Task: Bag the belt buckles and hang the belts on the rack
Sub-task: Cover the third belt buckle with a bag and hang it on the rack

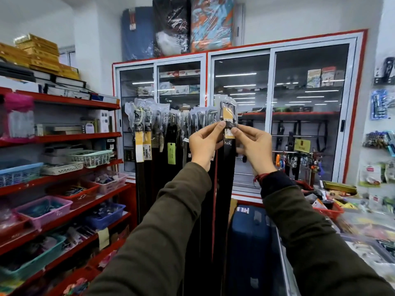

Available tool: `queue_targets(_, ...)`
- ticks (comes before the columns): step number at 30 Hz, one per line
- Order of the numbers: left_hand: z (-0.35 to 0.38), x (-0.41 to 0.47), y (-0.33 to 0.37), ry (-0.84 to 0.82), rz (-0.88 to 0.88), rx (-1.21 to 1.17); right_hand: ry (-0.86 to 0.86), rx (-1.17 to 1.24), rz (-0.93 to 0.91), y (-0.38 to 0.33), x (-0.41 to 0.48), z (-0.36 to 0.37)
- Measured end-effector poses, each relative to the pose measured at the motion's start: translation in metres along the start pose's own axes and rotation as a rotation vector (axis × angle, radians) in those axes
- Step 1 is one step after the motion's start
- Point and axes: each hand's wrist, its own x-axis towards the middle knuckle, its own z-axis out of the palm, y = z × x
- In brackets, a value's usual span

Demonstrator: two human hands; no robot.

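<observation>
Shop belt rack (171, 116); both hands' (204, 142) (254, 147) grip pinched shut on bagged buckle (228, 113).

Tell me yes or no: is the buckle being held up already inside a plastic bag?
Yes, clear plastic covers the buckle pinched between the left hand and right hand.

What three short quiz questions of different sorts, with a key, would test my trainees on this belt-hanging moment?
1. True or false: the buckle held up is already inside a clear plastic bag.
2. Which hand pinches the belt just below the buckle: A left hand only, B right hand only, C both?
3. Fill in: the hanging belts are to the ____ of the held belt.

Key: 1 true; 2 C; 3 left.
</observation>
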Motion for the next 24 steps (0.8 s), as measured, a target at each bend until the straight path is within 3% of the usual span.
queue_targets(10,-0.011,0.009,-0.014,0.039,-0.081,-0.034,-0.055,-0.045,0.05,0.017,0.008,0.006)
queue_targets(14,-0.017,0.016,-0.022,0.055,-0.015,0.074,-0.049,-0.133,0.016,0.024,0.007,0.011)
queue_targets(16,-0.019,0.019,-0.026,0.083,0.079,0.207,-0.025,-0.215,-0.061,0.028,0.003,0.013)
queue_targets(19,-0.023,0.017,-0.028,0.115,0.351,0.599,-0.01,-0.381,-0.267,0.031,-0.009,0.011)
queue_targets(21,-0.027,0.012,-0.026,0.06,0.536,0.799,-0.117,-0.45,-0.354,0.037,-0.013,0.009)
queue_targets(24,-0.039,0.013,-0.028,-0.116,0.664,1.065,-0.318,-0.619,-0.384,0.048,-0.013,0.006)
